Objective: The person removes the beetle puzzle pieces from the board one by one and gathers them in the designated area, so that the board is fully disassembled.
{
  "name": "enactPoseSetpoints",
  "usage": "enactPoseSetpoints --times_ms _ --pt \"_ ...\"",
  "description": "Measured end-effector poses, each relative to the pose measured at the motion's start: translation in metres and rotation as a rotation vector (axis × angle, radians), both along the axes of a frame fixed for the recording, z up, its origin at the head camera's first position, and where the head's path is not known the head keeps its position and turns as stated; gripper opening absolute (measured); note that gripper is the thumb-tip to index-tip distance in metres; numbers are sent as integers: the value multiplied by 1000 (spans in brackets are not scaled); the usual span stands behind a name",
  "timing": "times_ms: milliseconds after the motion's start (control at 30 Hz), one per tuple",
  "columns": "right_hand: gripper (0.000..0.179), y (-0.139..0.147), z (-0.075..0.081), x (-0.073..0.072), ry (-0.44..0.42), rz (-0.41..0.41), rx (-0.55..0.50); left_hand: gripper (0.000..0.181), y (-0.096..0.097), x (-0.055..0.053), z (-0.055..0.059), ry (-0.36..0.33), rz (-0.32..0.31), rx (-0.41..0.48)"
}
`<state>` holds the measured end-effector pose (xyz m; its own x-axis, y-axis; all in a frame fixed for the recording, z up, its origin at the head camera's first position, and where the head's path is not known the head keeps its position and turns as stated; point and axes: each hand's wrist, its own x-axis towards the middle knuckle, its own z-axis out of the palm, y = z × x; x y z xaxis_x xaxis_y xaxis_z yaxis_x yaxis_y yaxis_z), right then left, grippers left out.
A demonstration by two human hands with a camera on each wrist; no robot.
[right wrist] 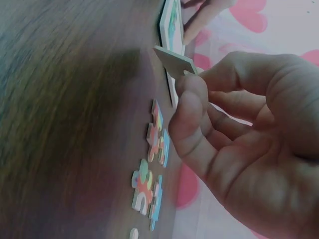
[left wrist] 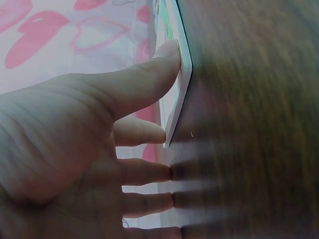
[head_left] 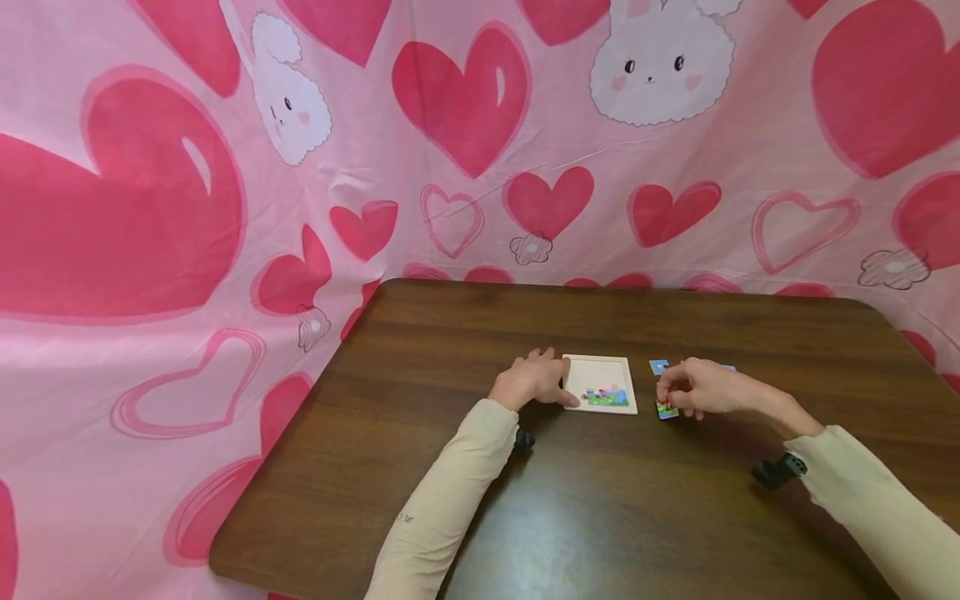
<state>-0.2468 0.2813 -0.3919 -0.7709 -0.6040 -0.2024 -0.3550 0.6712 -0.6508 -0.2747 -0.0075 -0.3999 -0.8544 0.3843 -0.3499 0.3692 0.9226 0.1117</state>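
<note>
My left hand (head_left: 531,379) rests at the left edge of a square, pale puzzle tray (head_left: 592,374). Its thumb touches the tray's rim, while the other fingers spread with their tips down on the table. Colourful joined pieces (head_left: 609,397) fill part of the tray's near side. Right of the tray, my right hand (head_left: 705,387) pinches a puzzle piece (right wrist: 175,61) between thumb and fingers, tilted and above the table in the right wrist view. More loose puzzle pieces (right wrist: 142,186) lie on the table under and beyond that hand, partly hidden by it in the head view.
The brown wooden table (head_left: 420,358) has rounded corners. Behind and to the left hangs a pink cloth (head_left: 450,150) with hearts and rabbits. A blue loose piece (head_left: 658,367) lies just right of the tray. Dark wrist cameras (head_left: 778,472) sit at both cuffs.
</note>
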Motion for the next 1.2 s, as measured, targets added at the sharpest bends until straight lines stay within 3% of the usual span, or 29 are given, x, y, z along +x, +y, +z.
enactPoseSetpoints --times_ms 167,500,733,867,1000,1200 --pt "6 4 -5 -1 -42 28 5 80 -1 0 0 -6 -4 9" --pt "24 15 -15 -3 -121 24 -41 81 0 0 -1 -19 9 8" --pt "28 10 -9 -5 -134 -16 80 81 0 -1 -1 -15 5 18" --pt "27 7 -5 -6 -122 -39 141 80 0 -2 -1 -10 3 20" --pt "26 5 -4 -5 -82 -6 134 81 0 -2 -1 -12 0 14" --pt "20 -9 -6 -7 53 32 91 81 0 -2 -2 -10 -2 2"
